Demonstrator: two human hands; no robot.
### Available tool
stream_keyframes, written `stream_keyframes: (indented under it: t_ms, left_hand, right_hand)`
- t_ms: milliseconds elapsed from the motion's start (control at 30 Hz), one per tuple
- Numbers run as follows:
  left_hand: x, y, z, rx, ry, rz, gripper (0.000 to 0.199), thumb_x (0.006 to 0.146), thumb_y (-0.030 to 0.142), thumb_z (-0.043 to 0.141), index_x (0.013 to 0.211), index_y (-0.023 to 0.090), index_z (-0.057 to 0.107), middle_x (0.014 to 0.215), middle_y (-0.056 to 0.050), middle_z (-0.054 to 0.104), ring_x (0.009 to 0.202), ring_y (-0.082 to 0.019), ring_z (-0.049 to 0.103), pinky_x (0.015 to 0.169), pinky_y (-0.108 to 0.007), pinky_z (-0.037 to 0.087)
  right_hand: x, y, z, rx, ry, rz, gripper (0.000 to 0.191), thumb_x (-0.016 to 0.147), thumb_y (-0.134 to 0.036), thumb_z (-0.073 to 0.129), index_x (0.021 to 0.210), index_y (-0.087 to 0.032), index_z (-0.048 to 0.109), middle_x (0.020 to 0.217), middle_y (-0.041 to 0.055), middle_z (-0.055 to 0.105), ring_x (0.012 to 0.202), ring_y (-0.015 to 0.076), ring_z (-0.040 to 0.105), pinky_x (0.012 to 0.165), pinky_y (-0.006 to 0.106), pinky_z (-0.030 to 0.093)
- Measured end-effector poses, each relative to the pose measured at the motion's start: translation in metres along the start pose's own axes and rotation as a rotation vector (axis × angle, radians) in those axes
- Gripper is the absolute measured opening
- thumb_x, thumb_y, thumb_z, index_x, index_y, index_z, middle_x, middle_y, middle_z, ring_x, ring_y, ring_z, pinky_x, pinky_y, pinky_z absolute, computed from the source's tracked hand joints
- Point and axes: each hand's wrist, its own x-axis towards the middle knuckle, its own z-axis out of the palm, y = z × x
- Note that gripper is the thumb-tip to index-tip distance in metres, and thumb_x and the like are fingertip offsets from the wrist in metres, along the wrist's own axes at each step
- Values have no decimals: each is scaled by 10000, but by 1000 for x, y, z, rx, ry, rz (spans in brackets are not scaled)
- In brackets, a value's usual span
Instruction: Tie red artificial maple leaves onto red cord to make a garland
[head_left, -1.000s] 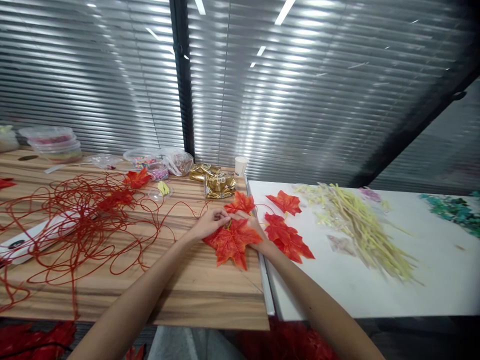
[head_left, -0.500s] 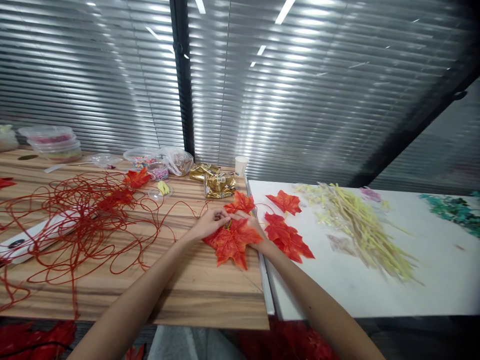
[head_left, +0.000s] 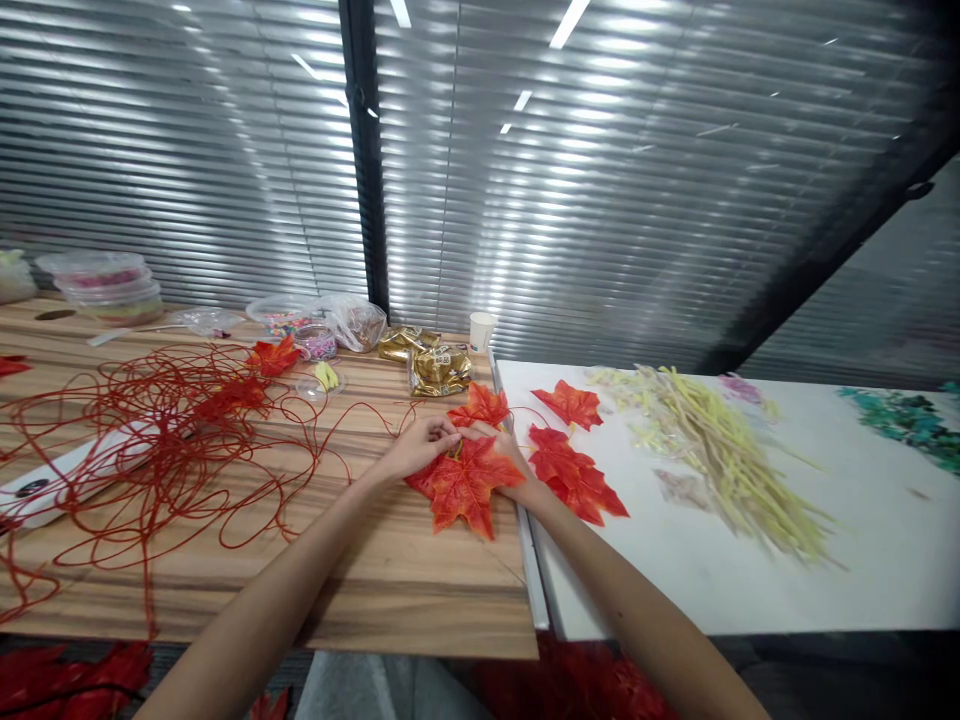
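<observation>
Holding a red leaf [head_left: 469,485] near the wooden tabletop's [head_left: 420,600] right edge: pinching its base with the left hand [head_left: 415,450], touching with the right hand [head_left: 504,455], too hidden to judge for grip. Possibly risking a snag from nearby tangled red cord [head_left: 154,475].

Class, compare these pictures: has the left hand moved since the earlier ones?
No. Judged against the gold packets, the left hand stays in the same place, at the red leaves, with no visible shift either way.

Cord [head_left: 150,470] left of leaves [head_left: 469,485]
</observation>
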Motion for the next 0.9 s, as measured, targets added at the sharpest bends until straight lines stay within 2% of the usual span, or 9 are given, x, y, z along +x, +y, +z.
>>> stream_keyframes:
  t_ms: [300, 567, 900]
  left_hand:
    - [1, -3, 0, 14, -6, 7, 274, 698, 408, 579, 706, 137, 543, 677, -16, 577, 644, -126, 535, 643, -255, 409]
    - [0, -1, 0, 42, -10, 15, 245, 713, 378, 562, 703, 135, 536, 722, -29, 590, 671, -131, 545, 669, -267, 428]
    - [-1, -2, 0, 57, -9, 7, 219, 717, 357, 554, 715, 139, 543, 704, -22, 583, 669, -132, 543, 645, -259, 421]
  right_hand:
    - [2, -1, 0, 6, -4, 11, 212, 735, -157, 469, 889, -220, 601, 821, 18, 605, 717, 150, 527, 576, 237, 445]
    - [0, -3, 0, 44, 14, 60, 203, 734, -157, 476, 885, -221, 595, 780, 6, 590, 649, 133, 504, 557, 230, 431]
    - [-1, -1, 3, 110, 41, 68, 142, 745, -169, 478, 815, -207, 595, 741, 2, 572, 665, 133, 488, 578, 232, 426]
